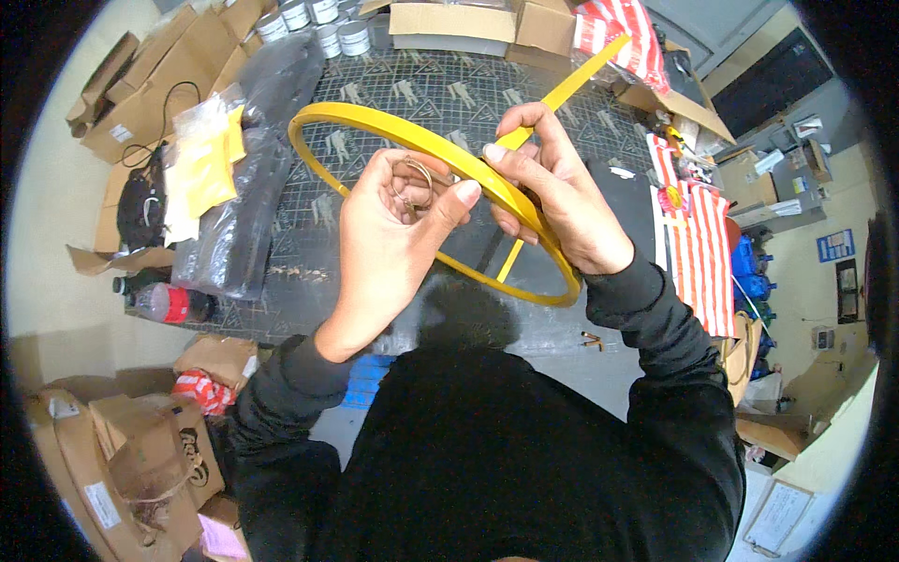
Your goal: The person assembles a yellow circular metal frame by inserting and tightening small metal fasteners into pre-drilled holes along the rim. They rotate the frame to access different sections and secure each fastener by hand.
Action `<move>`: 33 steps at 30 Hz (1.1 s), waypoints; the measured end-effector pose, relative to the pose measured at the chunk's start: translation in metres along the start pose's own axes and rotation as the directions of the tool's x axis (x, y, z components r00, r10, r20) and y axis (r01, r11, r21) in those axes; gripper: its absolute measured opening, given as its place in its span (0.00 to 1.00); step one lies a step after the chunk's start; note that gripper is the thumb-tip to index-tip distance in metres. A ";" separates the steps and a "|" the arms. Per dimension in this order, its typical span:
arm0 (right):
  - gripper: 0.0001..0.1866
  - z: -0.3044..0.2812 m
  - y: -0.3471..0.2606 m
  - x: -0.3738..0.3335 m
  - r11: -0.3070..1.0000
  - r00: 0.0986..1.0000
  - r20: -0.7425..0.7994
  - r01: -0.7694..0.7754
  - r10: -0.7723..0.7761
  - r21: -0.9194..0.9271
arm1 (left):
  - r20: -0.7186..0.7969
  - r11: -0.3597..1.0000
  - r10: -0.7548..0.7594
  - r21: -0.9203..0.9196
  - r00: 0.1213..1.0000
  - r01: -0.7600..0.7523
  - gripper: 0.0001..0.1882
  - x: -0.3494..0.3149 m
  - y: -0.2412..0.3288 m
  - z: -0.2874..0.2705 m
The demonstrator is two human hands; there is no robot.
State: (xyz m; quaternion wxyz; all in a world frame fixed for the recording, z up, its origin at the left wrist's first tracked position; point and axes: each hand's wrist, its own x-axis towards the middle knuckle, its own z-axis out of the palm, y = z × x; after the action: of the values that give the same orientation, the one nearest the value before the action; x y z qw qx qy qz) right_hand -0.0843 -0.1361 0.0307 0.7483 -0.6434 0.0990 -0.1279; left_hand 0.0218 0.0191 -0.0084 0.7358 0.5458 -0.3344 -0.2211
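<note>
A long, narrow yellow strap [403, 129] curves into a wide hoop above the table, and one straight length of it sticks out to the far right. My right hand [571, 201] is closed on the strap, thumb pressed on its near side. My left hand [384, 229] is closed too, with thin metal rings [412, 184] held in its curled fingers. Its thumb and fingertips meet beside the strap's inner edge; whether they also grip the strap is hard to make out.
The dark patterned tabletop [375, 80] lies below. On the left are a plastic-wrapped dark bundle [248, 187], a yellow packet [206, 173] and a bottle [164, 302]. Cans [354, 37] and cardboard boxes [452, 23] line the far edge. Red-and-white striped bags [702, 253] hang right.
</note>
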 end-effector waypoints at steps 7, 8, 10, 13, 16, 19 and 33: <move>0.12 -0.016 0.003 0.010 0.999 0.993 0.115 0.022 -0.026 0.034 | 0.131 0.820 0.060 0.558 0.990 -0.124 0.16 0.018 0.035 -0.008; 0.12 -0.019 0.006 0.015 0.998 0.992 0.122 0.030 -0.038 0.064 | 0.192 0.831 0.012 0.544 0.981 -0.117 0.16 0.029 0.041 -0.009; 0.12 -0.021 0.010 0.022 0.988 0.990 0.118 0.058 -0.075 0.142 | 0.286 0.679 0.040 0.695 0.957 -0.236 0.15 0.041 0.061 0.000; 0.11 -0.012 0.011 0.033 0.986 0.995 0.100 0.001 -0.018 0.167 | 0.488 0.485 0.108 0.735 0.866 -0.475 0.13 0.057 0.073 0.003; 0.12 -0.015 0.011 0.038 0.980 0.993 0.110 0.009 -0.032 0.200 | 0.621 0.252 0.185 0.719 0.762 -0.648 0.13 0.056 0.070 0.007; 0.12 -0.026 0.015 0.044 0.977 0.987 0.134 0.058 -0.086 0.206 | 0.660 0.007 0.344 0.710 0.669 -0.704 0.11 0.042 0.049 0.017; 0.10 -0.031 0.027 0.034 0.963 0.981 0.124 0.116 -0.150 0.245 | -0.241 0.921 0.252 0.357 0.937 -0.155 0.12 0.004 -0.008 0.067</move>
State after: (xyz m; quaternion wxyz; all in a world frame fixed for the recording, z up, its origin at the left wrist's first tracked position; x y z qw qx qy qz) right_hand -0.0595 -0.1720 -0.0004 0.8143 -0.5624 -0.0141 -0.1430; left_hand -0.0240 -0.0301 -0.0027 0.6921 0.6498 -0.3141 -0.0030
